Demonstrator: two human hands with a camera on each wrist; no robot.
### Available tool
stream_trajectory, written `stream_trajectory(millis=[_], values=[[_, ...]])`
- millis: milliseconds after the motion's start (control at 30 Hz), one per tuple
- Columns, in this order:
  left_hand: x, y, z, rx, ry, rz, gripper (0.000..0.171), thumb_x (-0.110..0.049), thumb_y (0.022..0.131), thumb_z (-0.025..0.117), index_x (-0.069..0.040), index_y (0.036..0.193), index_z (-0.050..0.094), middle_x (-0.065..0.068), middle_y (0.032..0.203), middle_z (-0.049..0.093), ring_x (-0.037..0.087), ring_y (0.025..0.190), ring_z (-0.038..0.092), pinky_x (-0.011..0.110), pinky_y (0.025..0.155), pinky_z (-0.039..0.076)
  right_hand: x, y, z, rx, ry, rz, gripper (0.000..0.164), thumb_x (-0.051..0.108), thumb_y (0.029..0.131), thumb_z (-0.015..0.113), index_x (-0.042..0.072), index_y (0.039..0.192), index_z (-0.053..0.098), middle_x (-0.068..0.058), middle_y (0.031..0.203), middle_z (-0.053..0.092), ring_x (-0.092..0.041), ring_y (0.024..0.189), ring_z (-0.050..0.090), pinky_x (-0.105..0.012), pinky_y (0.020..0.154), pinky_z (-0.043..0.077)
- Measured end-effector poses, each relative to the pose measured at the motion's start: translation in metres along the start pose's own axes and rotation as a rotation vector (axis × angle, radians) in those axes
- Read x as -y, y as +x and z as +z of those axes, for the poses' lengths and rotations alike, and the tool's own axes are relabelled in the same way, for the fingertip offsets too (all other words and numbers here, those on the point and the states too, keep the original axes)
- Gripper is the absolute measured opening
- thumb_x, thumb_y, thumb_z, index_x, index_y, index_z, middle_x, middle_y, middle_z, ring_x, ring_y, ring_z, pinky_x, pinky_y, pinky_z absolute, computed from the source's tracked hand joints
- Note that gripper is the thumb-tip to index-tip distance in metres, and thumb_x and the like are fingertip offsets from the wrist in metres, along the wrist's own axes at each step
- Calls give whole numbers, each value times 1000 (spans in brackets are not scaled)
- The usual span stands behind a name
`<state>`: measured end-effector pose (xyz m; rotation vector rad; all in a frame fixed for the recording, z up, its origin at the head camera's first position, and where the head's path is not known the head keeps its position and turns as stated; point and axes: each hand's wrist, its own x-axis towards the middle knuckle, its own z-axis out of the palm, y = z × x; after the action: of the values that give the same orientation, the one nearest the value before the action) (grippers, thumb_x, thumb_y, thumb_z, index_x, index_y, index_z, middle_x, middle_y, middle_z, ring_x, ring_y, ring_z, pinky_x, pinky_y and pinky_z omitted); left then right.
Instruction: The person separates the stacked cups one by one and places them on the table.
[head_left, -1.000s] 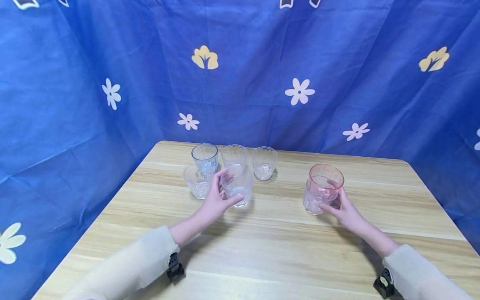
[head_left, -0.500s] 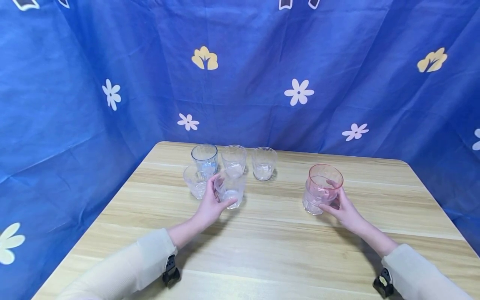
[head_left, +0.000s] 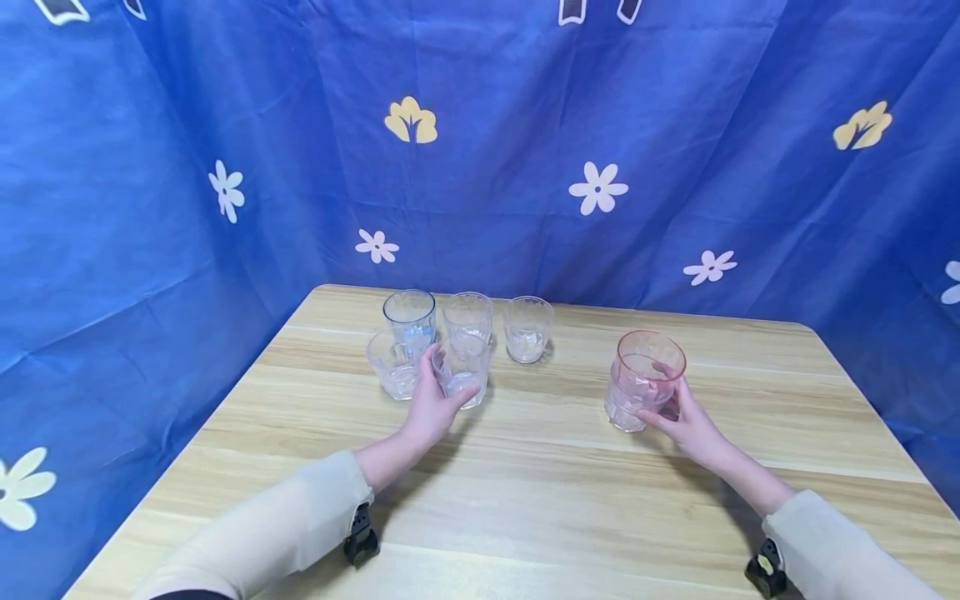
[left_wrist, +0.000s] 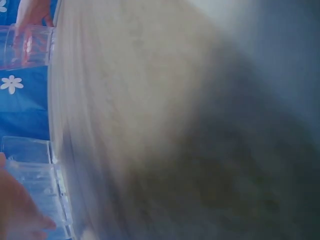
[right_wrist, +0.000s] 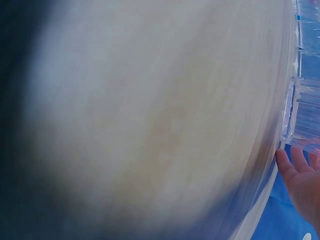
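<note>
In the head view my left hand holds a clear glass, thumb in front and fingers round its left side. This glass stands upright beside another clear glass, right at the front of the group. Over on the right, my right hand grips a stack of two glasses from its right side. The stack is a pink glass nested in a clear glass. The left wrist view shows my left hand at the clear glass; the right wrist view shows my right hand at the stack's base.
Behind the left hand's glass stand a blue-rimmed glass and two clear glasses, one in the middle and one to its right. All are on the wooden table. A blue flowered cloth hangs behind its far edge.
My left hand has shifted the clear glass slightly left, closer to the glass beside it. My right hand and the stack have stayed in place.
</note>
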<state>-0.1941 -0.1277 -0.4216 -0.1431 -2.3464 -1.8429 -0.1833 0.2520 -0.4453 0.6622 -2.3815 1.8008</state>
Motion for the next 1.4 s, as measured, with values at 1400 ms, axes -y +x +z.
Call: stream_trajectory(millis=[1400], values=[[-78,10,32,47,29,222,98,-15,77,83,-16,152,21,8,158,22,25,144,18,47,116,15,-3,0,-1,-4,-6,7,74,-12,87,62,-10,144,16,-40,130,42,6,107,53,-18,87,48]])
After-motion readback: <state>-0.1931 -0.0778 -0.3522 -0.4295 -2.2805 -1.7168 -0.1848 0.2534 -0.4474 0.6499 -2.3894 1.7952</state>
